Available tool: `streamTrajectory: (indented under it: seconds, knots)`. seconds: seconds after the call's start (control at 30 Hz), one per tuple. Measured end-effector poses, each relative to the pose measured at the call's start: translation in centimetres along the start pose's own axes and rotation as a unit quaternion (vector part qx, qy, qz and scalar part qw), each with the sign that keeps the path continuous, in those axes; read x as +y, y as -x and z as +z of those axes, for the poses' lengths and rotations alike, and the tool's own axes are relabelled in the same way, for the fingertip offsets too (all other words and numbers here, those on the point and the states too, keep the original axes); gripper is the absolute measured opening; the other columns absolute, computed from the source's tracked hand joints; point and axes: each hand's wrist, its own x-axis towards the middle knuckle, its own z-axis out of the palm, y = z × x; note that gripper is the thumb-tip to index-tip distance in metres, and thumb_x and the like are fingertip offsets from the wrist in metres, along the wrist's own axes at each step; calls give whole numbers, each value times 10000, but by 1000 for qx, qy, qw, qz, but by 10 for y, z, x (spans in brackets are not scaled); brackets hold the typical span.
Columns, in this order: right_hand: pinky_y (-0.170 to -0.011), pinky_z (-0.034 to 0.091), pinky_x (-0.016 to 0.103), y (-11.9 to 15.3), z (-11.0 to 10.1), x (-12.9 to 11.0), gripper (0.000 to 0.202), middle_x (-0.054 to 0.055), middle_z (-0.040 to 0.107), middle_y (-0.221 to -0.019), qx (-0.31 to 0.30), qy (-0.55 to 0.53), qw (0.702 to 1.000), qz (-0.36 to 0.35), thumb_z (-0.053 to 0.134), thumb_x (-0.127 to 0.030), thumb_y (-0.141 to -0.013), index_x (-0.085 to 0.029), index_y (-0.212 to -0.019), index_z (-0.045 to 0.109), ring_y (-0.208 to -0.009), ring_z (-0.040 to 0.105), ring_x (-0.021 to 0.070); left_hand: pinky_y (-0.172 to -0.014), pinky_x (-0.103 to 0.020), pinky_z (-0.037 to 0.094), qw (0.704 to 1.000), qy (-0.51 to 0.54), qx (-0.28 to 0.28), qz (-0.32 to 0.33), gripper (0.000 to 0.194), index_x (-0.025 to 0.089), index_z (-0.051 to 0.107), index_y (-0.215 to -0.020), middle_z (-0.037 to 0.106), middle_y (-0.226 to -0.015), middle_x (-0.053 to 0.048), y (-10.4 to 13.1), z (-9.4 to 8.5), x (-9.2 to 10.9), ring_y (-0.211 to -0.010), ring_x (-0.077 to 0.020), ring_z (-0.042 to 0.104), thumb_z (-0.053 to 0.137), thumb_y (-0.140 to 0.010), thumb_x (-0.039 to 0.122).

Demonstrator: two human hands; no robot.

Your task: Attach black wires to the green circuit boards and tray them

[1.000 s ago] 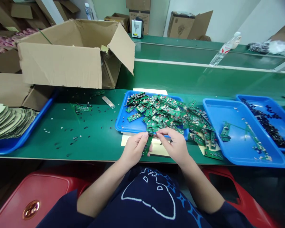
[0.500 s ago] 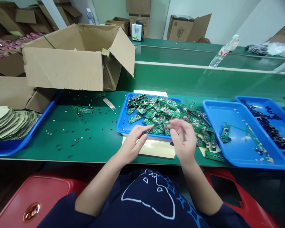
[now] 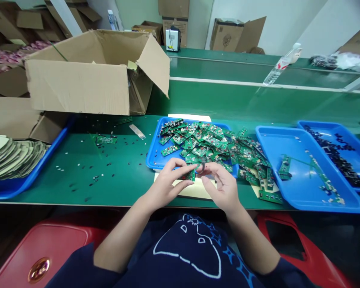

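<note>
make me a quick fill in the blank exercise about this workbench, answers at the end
The circuit board in the left hand is coloured ____.
The large open box is made of ____.
The tray under the piled boards is coloured ____.
The stack of pale sheets lies near the picture's ____ edge.

Missing words: green; cardboard; blue; left.
</note>
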Motion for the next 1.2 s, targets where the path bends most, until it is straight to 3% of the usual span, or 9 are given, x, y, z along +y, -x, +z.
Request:
streamTrajectory:
  seconds: [0.13,0.23,0.37,0.5,0.67,0.77,0.87,1.1,1.2]
  knots:
    - [-699,542,339,-1,-1,-2,78,60,633,-846,-1,0,1000,13,550,-216,-816,-199,-885,580,-768,624,176,-765,-334,500,1000,-21,2,12,356,262,537,-1214,505,-952,-59,0,1,-1,-903,-178,523,538,-858,280]
    - [-696,521,342,-4,0,-5,59,49,633,-778,9,67,996,-56,547,-187,-815,-205,-783,594,-767,611,184,-769,-333,498,999,-45,26,11,321,249,563,-1179,525,-949,-61,-1,3,-2,-897,-176,532,538,-860,268]
    - [-696,516,329,-4,1,-5,142,56,634,-822,-45,77,989,-121,510,-126,-820,-211,-848,619,-780,613,173,-764,-315,500,994,-62,92,8,301,221,573,-1156,540,-918,-55,-1,3,-4,-867,-164,542,542,-858,253]
    - [-671,539,354,0,2,6,264,68,634,-900,-42,-90,995,11,520,-261,-830,-214,-1089,519,-737,629,168,-810,-340,498,987,-86,133,28,330,238,546,-1191,555,-974,-63,-2,-2,-5,-923,-176,549,539,-861,251]
    - [-506,506,275,-2,3,7,337,23,622,-658,-77,-222,948,213,492,-499,-834,-177,-776,576,-534,589,128,-910,-424,469,976,-149,123,102,331,277,549,-1174,566,-1019,-54,-2,-3,-8,-955,-179,563,561,-847,222]
    - [-536,502,269,-3,7,-2,275,-2,612,-608,-103,-222,942,229,639,-438,-753,-180,-692,563,-537,575,119,-908,-422,474,969,-174,127,118,331,275,561,-1160,573,-1018,-55,-2,0,-10,-951,-179,569,571,-839,197]
    - [-514,484,255,-3,11,-5,277,-16,596,-568,-91,-263,927,252,653,-413,-743,-181,-642,540,-498,554,107,-797,-327,520,972,-154,144,106,375,271,546,-1192,585,-995,-55,-1,3,-10,-894,-159,582,582,-831,179]
    - [-347,381,196,-7,13,4,354,-53,506,-414,-166,-412,806,391,718,-436,-637,-164,-568,502,-331,485,87,-681,-246,518,991,-52,105,71,385,271,562,-1195,605,-893,-33,-2,3,-8,-770,-121,592,608,-813,262]
    - [-367,421,193,-8,12,6,358,-47,538,-433,-153,-393,815,398,740,-432,-622,-160,-571,513,-350,520,88,-660,-241,517,995,-13,76,62,359,256,593,-1162,607,-845,-30,-2,3,-9,-729,-115,590,610,-806,297]
